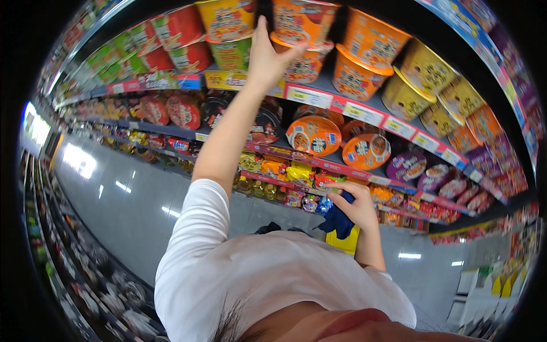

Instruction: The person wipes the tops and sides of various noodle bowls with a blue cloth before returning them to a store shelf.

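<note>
On an upper store shelf, my left hand (273,57) reaches up with thumb and fingers spread around the left side of an orange instant noodle tub (304,21), which rests on another orange tub (304,64). Whether the fingers press on it cannot be told. To the left, a yellow tub (226,19) sits on a green one (230,53). Lower down at the right, my right hand (357,203) is before my body, beside a dark blue cloth (339,218); its fingers are partly bent, and its hold on the cloth is unclear.
Price labels run along the shelf edge (342,107). Lower shelves carry orange-lidded noodle bowls (314,136), bagged goods and bottles (258,189). A yellow object (344,240) is below my right hand. Another stocked shelf stands at the far left, across the grey tiled floor (128,205).
</note>
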`<state>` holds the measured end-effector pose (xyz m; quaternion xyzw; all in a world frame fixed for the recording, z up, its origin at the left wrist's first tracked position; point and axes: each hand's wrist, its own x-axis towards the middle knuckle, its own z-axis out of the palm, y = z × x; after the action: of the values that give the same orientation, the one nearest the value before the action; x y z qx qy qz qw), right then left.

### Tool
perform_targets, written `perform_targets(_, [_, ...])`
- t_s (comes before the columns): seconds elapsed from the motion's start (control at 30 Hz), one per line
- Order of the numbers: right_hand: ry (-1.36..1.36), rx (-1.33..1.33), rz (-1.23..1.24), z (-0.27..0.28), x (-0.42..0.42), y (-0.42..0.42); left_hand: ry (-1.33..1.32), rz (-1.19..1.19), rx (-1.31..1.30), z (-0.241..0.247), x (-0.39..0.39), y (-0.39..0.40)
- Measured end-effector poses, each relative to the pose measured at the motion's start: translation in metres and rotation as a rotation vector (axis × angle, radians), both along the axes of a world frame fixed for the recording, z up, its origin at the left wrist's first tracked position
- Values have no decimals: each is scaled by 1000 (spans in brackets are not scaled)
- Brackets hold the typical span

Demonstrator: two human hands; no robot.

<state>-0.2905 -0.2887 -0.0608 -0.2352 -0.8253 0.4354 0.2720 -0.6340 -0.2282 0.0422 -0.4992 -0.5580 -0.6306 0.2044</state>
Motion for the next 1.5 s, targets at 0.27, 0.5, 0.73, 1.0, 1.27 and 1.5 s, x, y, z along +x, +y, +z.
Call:
perform_targets(0.27, [678,-1019,-366,-37,17,49,10,392,227,27,-49,-56])
perform_targets(0.5, [588,-1244,-431,-67,15,36,-36,359,-22,49,-93,-26])
perform_targets(0.73, [559,-1298,-131,-85,29,29,6,298,97,50,-100,-37])
perform_targets(1.0, [798,-1015,-118,-34,-27,0,-20,-149,59,-9,-40,-142])
perform_targets(1.27, [771,521,143,134,-163,-87,-147,-247,-83,-88,-49,-204])
perform_targets(1.5, [346,829,413,123,-260,-152,96,-455,-56,-86,-74,-228])
